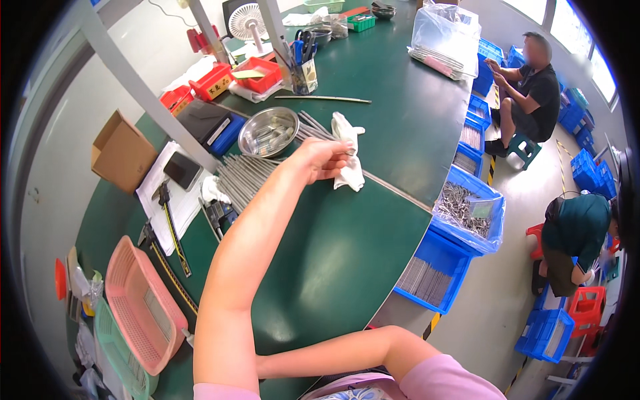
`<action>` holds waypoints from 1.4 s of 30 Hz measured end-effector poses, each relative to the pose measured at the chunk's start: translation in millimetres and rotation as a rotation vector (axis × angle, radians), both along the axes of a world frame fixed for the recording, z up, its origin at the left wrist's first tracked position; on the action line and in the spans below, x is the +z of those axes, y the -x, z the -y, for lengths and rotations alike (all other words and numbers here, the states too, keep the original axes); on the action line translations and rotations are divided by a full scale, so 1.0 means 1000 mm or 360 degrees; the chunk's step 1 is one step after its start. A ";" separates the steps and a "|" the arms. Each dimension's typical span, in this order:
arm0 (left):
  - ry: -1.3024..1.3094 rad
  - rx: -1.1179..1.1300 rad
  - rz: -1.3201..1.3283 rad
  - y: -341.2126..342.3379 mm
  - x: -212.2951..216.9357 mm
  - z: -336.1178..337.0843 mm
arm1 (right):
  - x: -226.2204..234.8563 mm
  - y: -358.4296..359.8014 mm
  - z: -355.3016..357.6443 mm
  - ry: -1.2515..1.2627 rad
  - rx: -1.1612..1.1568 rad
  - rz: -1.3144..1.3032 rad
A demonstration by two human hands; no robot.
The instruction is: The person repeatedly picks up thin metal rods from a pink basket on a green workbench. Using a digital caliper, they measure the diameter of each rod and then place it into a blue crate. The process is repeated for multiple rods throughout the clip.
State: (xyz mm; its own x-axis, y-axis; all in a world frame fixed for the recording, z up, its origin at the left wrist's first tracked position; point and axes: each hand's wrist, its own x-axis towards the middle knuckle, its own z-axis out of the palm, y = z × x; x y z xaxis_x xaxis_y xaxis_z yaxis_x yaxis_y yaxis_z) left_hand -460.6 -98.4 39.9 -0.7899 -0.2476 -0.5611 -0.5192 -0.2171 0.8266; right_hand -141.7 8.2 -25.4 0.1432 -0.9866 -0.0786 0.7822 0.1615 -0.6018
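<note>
Steel gleamed from the round bowl (268, 131), which was set on the dark green surface (347, 247) and served as the landmark here; a few short metal pieces were seen lying inside it. Just to the right of the bowl, a white cloth (349, 157) lay crumpled on the surface, over the ends of a spread of long metal rods (243, 175) that fanned out below and to the right of the bowl. The left hand (325, 160) was held at the cloth, just right of and below the bowl, its fingers curled together around what looked like a thin rod end against the cloth; exactly what was pinched could not be told. The right hand was hidden: only the right forearm was seen, bent across the near edge of the surface, well below the bowl.

Above and to the left of the bowl, red bins (248, 75) were placed, one holding a yellowish slip. Above the bowl a clear holder (304, 75) held scissors and pens. Far to the right of the bowl, beyond the edge of the surface, a blue crate lined with clear plastic (468, 210) was filled with short grey metal parts, and a second blue crate (432, 272) beneath it held flat rows of rods. Well below and left of the bowl, a pink basket (143, 303) was seen, with a green basket (117, 347) beside it.
</note>
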 end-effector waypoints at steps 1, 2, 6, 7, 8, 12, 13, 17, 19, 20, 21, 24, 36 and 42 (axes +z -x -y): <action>0.0017 0.0054 0.0049 0.005 -0.003 0.005 | 0.003 0.001 -0.002 -0.0003 -0.0064 0.0051; 0.0050 0.0129 0.0067 0.008 -0.006 0.010 | 0.006 0.002 -0.004 -0.0001 -0.0123 0.0099; 0.0111 0.0210 0.0100 0.012 -0.015 0.025 | -0.001 0.000 -0.001 0.0058 -0.0219 -0.0039; 0.0137 0.0221 0.0128 0.010 -0.011 0.024 | 0.003 0.007 -0.001 0.0017 -0.0128 -0.0106; 0.0136 0.0224 0.0150 0.004 -0.006 0.024 | 0.010 0.013 -0.002 -0.0009 -0.0025 -0.0172; 0.0154 0.0038 0.0106 -0.038 0.011 0.020 | 0.032 0.044 -0.002 -0.0267 0.0380 -0.0218; 0.0173 -0.0051 0.0054 -0.054 0.017 0.019 | 0.025 0.038 0.003 -0.0332 0.0407 -0.0154; 0.0274 -0.0084 -0.0281 -0.161 0.065 0.036 | 0.026 0.034 0.007 -0.0401 0.0366 -0.0274; 0.0556 0.0253 -0.0342 -0.225 0.090 0.059 | 0.029 0.034 0.010 -0.0390 0.0404 -0.0317; 0.0813 0.0422 -0.0291 -0.256 0.094 0.073 | 0.030 0.037 0.011 -0.0432 0.0414 -0.0305; 0.1062 0.0572 -0.0232 -0.283 0.098 0.087 | 0.029 0.041 0.010 -0.0480 0.0405 -0.0303; 0.1390 0.0743 0.0518 -0.407 0.091 0.127 | 0.033 0.031 0.007 -0.0373 0.0449 -0.0324; 0.0792 0.0995 0.0944 -0.484 -0.013 0.089 | 0.037 0.036 0.003 -0.0329 0.0417 -0.0534; 0.0319 0.1481 -0.0233 -0.517 -0.005 0.077 | 0.040 0.029 0.005 -0.0313 0.0406 -0.0414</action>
